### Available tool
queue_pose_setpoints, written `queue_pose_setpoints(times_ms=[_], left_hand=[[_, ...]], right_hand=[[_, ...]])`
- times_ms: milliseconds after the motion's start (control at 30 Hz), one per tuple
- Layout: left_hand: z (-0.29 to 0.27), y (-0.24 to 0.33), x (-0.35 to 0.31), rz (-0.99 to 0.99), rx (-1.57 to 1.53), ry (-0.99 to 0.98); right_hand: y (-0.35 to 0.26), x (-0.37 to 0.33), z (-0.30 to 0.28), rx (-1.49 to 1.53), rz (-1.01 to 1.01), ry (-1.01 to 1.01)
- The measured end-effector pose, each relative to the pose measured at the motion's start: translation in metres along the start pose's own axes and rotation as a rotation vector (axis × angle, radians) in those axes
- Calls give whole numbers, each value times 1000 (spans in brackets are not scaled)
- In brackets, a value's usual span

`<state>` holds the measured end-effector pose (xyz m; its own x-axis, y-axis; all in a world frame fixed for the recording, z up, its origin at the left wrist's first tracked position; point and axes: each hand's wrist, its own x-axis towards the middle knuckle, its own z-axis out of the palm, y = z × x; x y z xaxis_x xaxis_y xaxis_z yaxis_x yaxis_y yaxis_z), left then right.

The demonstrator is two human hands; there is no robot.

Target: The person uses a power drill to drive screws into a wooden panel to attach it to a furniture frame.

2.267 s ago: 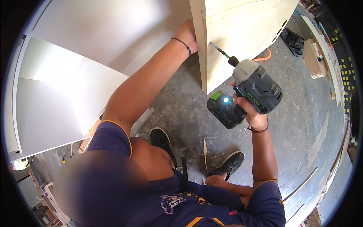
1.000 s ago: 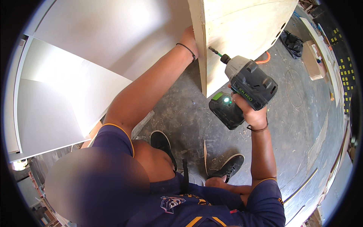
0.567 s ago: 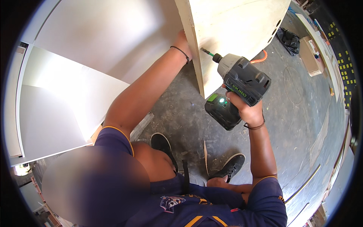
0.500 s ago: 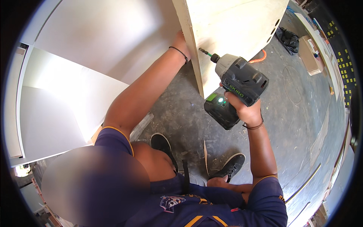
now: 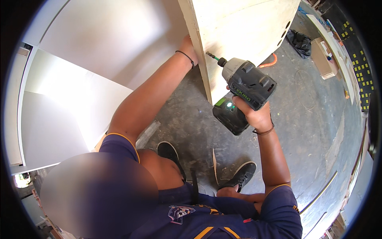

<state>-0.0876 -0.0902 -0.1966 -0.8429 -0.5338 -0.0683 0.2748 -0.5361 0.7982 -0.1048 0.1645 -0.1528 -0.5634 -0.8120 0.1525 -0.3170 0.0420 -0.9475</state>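
Head view: right hand had a closed grip on the handle of the driver, fingers wrapped around it. Driver was up off the floor, right of the board, nose toward the board's pale broad face. Bit had its tip at that face, close to the near narrow edge; couldn't tell if it was touching or in. Battery sat at the handle's base, small white light lit, green patch beside it.

Left hand was at the board's other side, against or right next to it. Fingers hidden by the board, so couldn't tell if they were gripping or flat. Dark band on that wrist, cord on the right one.

Board stood on edge, three dark holes along its far right side. White panels filled the left, behind the left forearm. Orange hose lay just past the board, black bag and box further right. Wood sliver on the floor between the shoes.
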Motion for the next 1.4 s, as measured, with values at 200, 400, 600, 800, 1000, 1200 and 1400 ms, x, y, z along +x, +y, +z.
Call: queue_pose_setpoints(times_ms=[200, 400, 600, 800, 1000, 1200, 1400], left_hand=[[-5, 2, -13, -103, -121, 245], [-82, -55, -51, -435, -307, 533], [-101, -100, -124, -901, -127, 503], [-115, -98, -130, -1000, -107, 345], [-117, -87, -111, -986, -101, 360], [-142, -72, -69, -773, 16, 403], [-95, -59, -31, -617, 93, 420]], right_hand=[[4, -12, 4, -24, -59, 49], [24, -29, -9, -6, -8, -48], [48, -40, -8, 48, 62, -34], [81, -48, -19, 189, 234, 5], [106, -48, -20, 608, 543, 23], [169, -82, 26, 840, 885, 177], [199, -120, 65, 1130, 929, 351]])
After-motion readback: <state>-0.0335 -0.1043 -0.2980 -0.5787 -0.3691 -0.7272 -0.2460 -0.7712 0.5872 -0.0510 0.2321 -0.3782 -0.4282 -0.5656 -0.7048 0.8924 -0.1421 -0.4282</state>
